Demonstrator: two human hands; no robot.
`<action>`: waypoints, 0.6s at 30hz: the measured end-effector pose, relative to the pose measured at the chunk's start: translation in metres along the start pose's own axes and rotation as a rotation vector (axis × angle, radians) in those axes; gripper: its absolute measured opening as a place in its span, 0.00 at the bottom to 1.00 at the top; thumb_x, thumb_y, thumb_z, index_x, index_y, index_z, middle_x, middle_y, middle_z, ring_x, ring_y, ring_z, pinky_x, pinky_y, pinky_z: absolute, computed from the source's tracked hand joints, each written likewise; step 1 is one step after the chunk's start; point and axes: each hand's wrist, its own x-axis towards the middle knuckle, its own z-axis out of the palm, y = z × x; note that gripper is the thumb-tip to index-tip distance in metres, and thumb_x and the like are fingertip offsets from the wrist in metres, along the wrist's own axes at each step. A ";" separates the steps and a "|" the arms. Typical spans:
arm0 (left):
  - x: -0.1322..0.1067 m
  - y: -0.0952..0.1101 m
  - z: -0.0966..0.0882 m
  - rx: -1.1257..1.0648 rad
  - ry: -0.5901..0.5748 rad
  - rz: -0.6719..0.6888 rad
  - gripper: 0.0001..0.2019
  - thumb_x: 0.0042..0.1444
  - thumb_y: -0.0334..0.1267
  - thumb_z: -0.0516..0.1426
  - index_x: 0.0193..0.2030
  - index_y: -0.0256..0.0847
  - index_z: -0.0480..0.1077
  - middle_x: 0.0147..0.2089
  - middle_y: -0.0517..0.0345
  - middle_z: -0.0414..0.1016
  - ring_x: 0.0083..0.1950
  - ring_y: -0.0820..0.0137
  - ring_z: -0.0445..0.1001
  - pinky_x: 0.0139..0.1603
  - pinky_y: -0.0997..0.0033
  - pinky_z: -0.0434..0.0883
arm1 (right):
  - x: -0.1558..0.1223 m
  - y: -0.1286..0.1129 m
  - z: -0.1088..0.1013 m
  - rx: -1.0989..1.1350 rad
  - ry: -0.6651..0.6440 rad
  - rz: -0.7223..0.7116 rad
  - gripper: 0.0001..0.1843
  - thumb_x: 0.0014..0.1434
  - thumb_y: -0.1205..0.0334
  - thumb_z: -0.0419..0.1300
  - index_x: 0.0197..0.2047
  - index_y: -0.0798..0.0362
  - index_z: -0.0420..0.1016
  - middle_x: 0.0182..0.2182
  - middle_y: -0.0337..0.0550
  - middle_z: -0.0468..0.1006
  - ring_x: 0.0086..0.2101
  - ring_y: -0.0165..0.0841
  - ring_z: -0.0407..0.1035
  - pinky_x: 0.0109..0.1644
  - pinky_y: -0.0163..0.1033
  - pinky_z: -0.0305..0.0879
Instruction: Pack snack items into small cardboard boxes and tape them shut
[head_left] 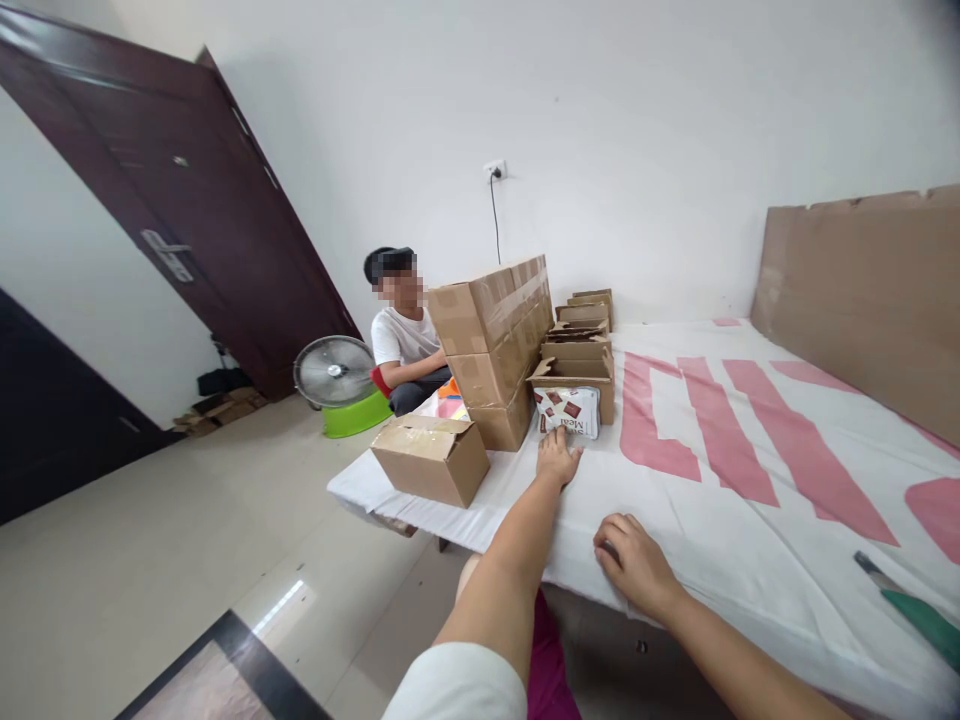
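My left hand (559, 459) reaches forward over the white cloth, fingers stretched out and thumb apart. Its fingertips touch the lower edge of a white printed pouch (568, 412) with brown square pictures on it. The pouch leans upright against the front of an open cardboard box (600, 385). Near the front edge of the table, my right hand (637, 565) rests on the cloth with loosely bent fingers, thumb apart, and nothing visible in it. Left of my left hand lies a closed cardboard box (431, 460).
Taped cartons (499, 345) stand stacked beside a row of several open boxes (583, 318). Behind the stack sits another person (405, 340), near a fan (335, 370). A green-handled tool (919, 615) lies at right. A cardboard sheet (862, 300) stands at the back right.
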 end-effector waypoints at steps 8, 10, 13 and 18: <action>-0.055 -0.006 -0.001 0.034 -0.132 0.114 0.35 0.62 0.53 0.46 0.70 0.34 0.48 0.73 0.38 0.45 0.74 0.50 0.40 0.71 0.48 0.41 | -0.003 -0.001 -0.001 -0.019 0.018 -0.031 0.06 0.56 0.71 0.56 0.34 0.52 0.71 0.37 0.44 0.73 0.42 0.38 0.65 0.48 0.44 0.63; -0.076 -0.009 -0.008 0.036 -0.173 0.181 0.34 0.61 0.53 0.48 0.69 0.37 0.50 0.73 0.39 0.47 0.74 0.51 0.43 0.71 0.47 0.44 | -0.003 -0.001 -0.001 -0.015 0.033 -0.036 0.06 0.55 0.72 0.56 0.34 0.52 0.71 0.37 0.44 0.73 0.42 0.38 0.65 0.48 0.44 0.63; -0.103 -0.020 -0.039 0.034 -0.200 0.305 0.31 0.58 0.49 0.54 0.67 0.46 0.54 0.72 0.51 0.49 0.72 0.62 0.50 0.70 0.59 0.52 | -0.004 0.000 0.000 -0.002 0.044 -0.036 0.06 0.55 0.71 0.56 0.34 0.52 0.72 0.37 0.44 0.74 0.42 0.38 0.65 0.48 0.44 0.64; -0.101 -0.061 -0.144 0.225 0.195 0.250 0.21 0.62 0.42 0.49 0.61 0.46 0.63 0.69 0.53 0.57 0.72 0.58 0.47 0.71 0.54 0.48 | -0.005 0.002 0.003 0.015 0.070 -0.055 0.06 0.55 0.71 0.57 0.35 0.52 0.73 0.38 0.45 0.74 0.42 0.38 0.65 0.48 0.43 0.65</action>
